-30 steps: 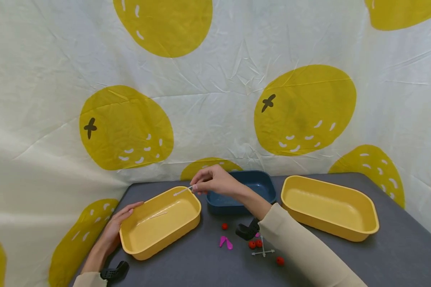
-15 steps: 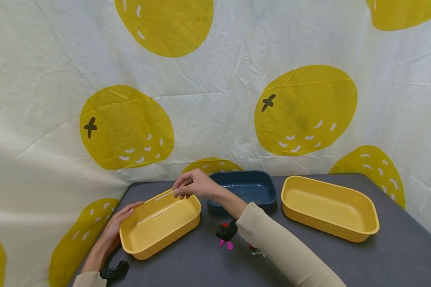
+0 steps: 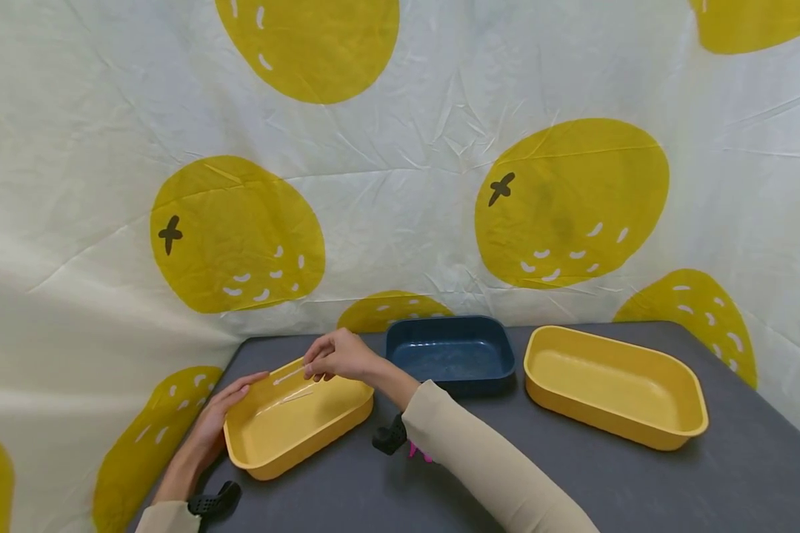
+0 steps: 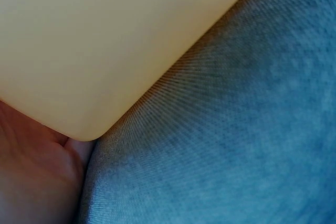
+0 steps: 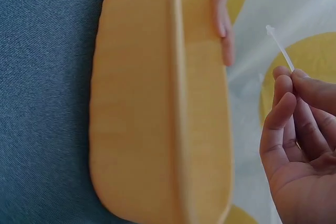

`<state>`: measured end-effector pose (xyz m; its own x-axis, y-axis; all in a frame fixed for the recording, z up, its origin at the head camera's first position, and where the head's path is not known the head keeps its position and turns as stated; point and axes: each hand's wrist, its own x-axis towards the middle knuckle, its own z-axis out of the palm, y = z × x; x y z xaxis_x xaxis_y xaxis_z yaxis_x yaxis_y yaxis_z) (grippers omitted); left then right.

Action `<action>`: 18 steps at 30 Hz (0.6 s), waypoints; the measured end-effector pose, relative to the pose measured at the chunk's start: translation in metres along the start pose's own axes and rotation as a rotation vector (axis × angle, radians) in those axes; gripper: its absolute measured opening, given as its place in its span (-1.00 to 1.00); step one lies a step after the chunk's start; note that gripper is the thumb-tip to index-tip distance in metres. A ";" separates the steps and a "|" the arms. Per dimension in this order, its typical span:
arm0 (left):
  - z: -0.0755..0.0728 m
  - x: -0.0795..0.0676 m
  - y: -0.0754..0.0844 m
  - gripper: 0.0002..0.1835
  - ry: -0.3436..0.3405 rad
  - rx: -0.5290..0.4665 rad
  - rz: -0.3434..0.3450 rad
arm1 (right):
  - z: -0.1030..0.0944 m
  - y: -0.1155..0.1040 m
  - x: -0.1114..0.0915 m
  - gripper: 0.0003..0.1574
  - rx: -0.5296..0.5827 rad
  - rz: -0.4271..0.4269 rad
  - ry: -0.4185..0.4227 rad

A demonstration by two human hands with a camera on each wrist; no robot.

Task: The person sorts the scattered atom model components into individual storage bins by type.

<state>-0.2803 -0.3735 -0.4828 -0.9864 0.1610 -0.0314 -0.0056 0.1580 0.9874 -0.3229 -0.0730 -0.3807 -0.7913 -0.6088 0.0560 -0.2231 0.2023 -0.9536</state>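
Observation:
My left hand (image 3: 216, 414) rests along the left end of a yellow plastic tray (image 3: 313, 446), its fingers stretched along the outside near the rim. In the left wrist view, the palm (image 4: 31, 166) lies against the tray's corner. Over the far side of this tray, my right hand (image 3: 338, 357) pinches a thin white plastic rod (image 5: 282, 48) between thumb and forefinger. The rod's free end, which has a small knob, points left and down in the head view. Another thin, pale stick (image 3: 298, 397) lies on the tray's floor.
A dark blue tray (image 3: 450, 363) stands at the back middle, with a second yellow tray (image 3: 613, 392) to its right. Small pink pieces (image 3: 420, 453) on the grey table show partly behind the right wrist's black strap. A lemon-print curtain (image 3: 400, 222) hangs behind the table.
My right hand has moved left with the white rod, from beside the blue tray to over the left yellow tray. Its sleeve now hides the red balls and grey cross. The left hand stays put.

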 end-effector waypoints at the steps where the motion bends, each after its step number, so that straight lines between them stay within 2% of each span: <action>1: 0.000 0.000 0.000 -0.39 -0.001 -0.002 0.002 | 0.002 0.003 0.002 -0.85 0.006 0.012 0.009; 10: -0.002 0.001 -0.003 -0.40 0.004 -0.001 0.007 | 0.014 0.034 0.014 -0.94 0.012 0.099 0.076; 18: -0.002 0.001 -0.002 -0.40 0.007 0.013 0.000 | 0.029 0.044 0.021 -0.97 0.006 0.112 0.100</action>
<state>-0.2821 -0.3760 -0.4845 -0.9876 0.1541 -0.0306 -0.0039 0.1710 0.9853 -0.3332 -0.0988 -0.4302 -0.8637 -0.5035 -0.0221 -0.1271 0.2600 -0.9572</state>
